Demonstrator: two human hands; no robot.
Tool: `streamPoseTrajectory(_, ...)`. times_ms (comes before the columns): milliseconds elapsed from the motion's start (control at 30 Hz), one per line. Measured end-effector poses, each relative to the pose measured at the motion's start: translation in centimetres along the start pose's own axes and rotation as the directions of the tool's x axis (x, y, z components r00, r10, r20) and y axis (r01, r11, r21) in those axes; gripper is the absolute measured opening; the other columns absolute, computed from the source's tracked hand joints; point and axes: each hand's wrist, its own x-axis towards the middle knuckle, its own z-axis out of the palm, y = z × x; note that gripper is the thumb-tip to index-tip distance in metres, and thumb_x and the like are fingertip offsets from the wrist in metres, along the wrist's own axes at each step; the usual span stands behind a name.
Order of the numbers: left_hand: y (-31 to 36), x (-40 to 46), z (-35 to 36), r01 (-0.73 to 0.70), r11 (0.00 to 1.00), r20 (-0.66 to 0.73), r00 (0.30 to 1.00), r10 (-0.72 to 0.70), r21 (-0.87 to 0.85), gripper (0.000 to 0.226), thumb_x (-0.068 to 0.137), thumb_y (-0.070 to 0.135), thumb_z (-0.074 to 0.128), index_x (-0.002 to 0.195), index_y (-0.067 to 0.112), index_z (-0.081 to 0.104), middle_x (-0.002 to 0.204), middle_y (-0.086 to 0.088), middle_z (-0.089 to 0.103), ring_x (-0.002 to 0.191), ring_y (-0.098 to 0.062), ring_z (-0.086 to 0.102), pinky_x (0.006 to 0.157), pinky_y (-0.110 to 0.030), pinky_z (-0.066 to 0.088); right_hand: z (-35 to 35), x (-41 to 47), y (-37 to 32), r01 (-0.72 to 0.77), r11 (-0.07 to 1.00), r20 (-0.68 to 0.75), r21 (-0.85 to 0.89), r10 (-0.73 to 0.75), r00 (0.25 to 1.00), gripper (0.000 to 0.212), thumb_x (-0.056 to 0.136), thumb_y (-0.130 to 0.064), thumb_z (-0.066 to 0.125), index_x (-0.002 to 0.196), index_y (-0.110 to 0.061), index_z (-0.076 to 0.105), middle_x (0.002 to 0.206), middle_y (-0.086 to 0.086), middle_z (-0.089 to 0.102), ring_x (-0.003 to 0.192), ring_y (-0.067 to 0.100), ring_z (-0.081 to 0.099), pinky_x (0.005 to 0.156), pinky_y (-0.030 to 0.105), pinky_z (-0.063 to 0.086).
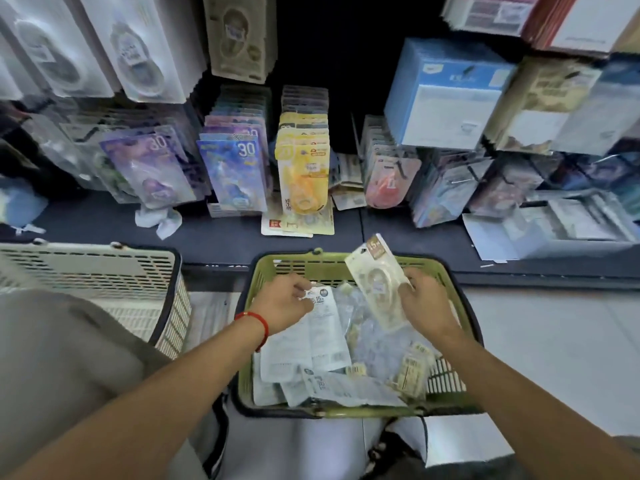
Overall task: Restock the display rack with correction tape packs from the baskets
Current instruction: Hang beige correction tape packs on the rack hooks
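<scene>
A green basket (332, 265) in front of me holds several correction tape packs (374, 355), mostly pale and lying flat. My right hand (427, 301) grips a cream pack (379, 280) and holds it tilted above the basket. My left hand (285, 303) pinches the top of a white pack (320, 327) that lies in the basket. The display rack (304, 157) stands beyond the basket, with rows of purple, blue, yellow and pink packs hanging on its hooks.
A white basket (104, 268) stands to the left of the green one. A dark shelf ledge (207, 233) runs below the rack, with loose packs (298, 225) and a crumpled paper (157, 220) on it. Boxes (446, 95) hang upper right.
</scene>
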Motion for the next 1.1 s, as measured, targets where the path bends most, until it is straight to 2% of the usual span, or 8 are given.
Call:
streamPoseTrajectory(133, 0.2, -1.9, 0.8, 0.265, 0.675, 0.217, 0.963, -0.157, -0.689, 0.027, 0.095, 0.019, 0.077, 0.12, 0.012, 0.07, 0.112, -0.009, 0.078, 0.094, -0.021, 0.077, 0.071, -0.032, 0.062, 3.3, -2.5, -4.0, -0.266, 0.824, 0.374, 0.501, 0.071, 0.925, 0.021, 0.105, -0.011, 0.057, 0.12, -0.011, 0.071, 0.11, 0.008, 0.078, 0.107, 0.03, 0.073, 0.099, 0.048, 0.058)
streamPoseTrajectory(267, -1.8, -3.2, 0.2, 0.13, 0.583, -0.06, 0.953, -0.295, -0.802, 0.03, 0.095, -0.01, 0.062, 0.121, 0.005, 0.069, 0.111, -0.02, 0.077, 0.09, -0.033, 0.075, 0.073, -0.042, 0.062, 4.9, -3.4, -3.6, -0.005, 0.992, 0.512, 0.127, -0.061, 0.857, 0.04, 0.102, -0.039, 0.064, 0.136, -0.019, 0.062, 0.12, -0.006, 0.067, 0.102, 0.013, 0.068, 0.087, 0.028, 0.057)
streamPoseTrajectory(433, -3.8, -4.3, -1.6, 0.043, 0.586, -0.243, 0.883, -0.401, -0.809, 0.036, 0.094, -0.011, 0.055, 0.102, 0.022, 0.066, 0.102, -0.011, 0.075, 0.091, -0.034, 0.074, 0.076, -0.054, 0.064, 4.9, -5.8, 0.5, 0.279, 0.95, 0.904, -0.143, 0.01, 0.427, 0.075, 0.087, -0.065, 0.072, 0.154, -0.043, 0.044, 0.157, -0.014, 0.045, 0.144, 0.008, 0.042, 0.12, 0.033, 0.035)
streamPoseTrajectory(567, -4.1, -4.4, -2.4, -0.006, 0.609, -0.329, 0.845, -0.421, -0.793, 0.029, 0.1, 0.002, 0.051, 0.095, 0.028, 0.062, 0.094, -0.002, 0.072, 0.075, -0.021, 0.069, 0.05, -0.028, 0.054, 4.5, -5.7, 1.0, 0.335, 0.94, 0.816, -0.068, -0.14, 0.561, 0.018, 0.107, -0.037, 0.056, 0.113, -0.027, 0.07, 0.11, -0.006, 0.071, 0.101, 0.017, 0.068, 0.091, 0.037, 0.055)
streamPoseTrajectory(733, -4.4, -4.3, -1.3, 0.052, 0.677, -0.345, 0.83, -0.439, -0.734, 0.005, 0.102, 0.02, 0.058, 0.099, 0.023, 0.06, 0.09, 0.003, 0.068, 0.073, -0.012, 0.062, 0.047, -0.021, 0.049, 2.2, -2.8, -1.8, -0.02, 0.95, 0.385, 0.311, -0.107, 0.917, 0.023, 0.108, -0.024, 0.056, 0.109, -0.016, 0.077, 0.101, 0.005, 0.08, 0.095, 0.028, 0.075, 0.083, 0.044, 0.06)
streamPoseTrajectory(867, -3.8, -5.2, 0.9, 0.139, 0.579, -0.062, 0.947, -0.314, -0.803, 0.04, 0.086, 0.037, 0.085, 0.117, 0.022, 0.064, 0.11, -0.003, 0.079, 0.101, -0.026, 0.076, 0.089, -0.046, 0.061, 3.9, -2.5, -5.5, -0.242, 0.738, 0.415, 0.63, -0.056, 0.908, 0.023, 0.108, -0.02, 0.055, 0.12, -0.014, 0.074, 0.112, 0.002, 0.08, 0.099, 0.021, 0.077, 0.078, 0.034, 0.063)
streamPoseTrajectory(1033, -4.6, -5.8, 2.0, 0.038, 0.609, -0.151, 0.955, -0.255, -0.792, 0.054, 0.078, 0.0, 0.089, 0.12, 0.019, 0.062, 0.107, -0.003, 0.081, 0.097, -0.021, 0.079, 0.083, -0.041, 0.064, 8.7, -3.0, -6.5, -0.171, 0.842, 0.234, 0.512, 0.055, 0.971, 0.023, 0.103, -0.034, 0.065, 0.1, -0.013, 0.074, 0.096, 0.003, 0.079, 0.098, 0.03, 0.074, 0.076, 0.035, 0.061)
streamPoseTrajectory(1100, -5.2, -5.8, 0.8, -0.002, 0.642, -0.284, 0.897, -0.337, -0.767, 0.051, 0.08, -0.004, 0.086, 0.114, 0.022, 0.058, 0.107, 0.0, 0.079, 0.092, -0.013, 0.077, 0.073, -0.031, 0.061, 10.3, -3.2, -5.4, -0.088, 0.972, 0.175, 0.219, 0.05, 0.983, 0.033, 0.101, -0.044, 0.065, 0.116, -0.015, 0.068, 0.115, 0.003, 0.07, 0.116, 0.029, 0.065, 0.084, 0.029, 0.055)
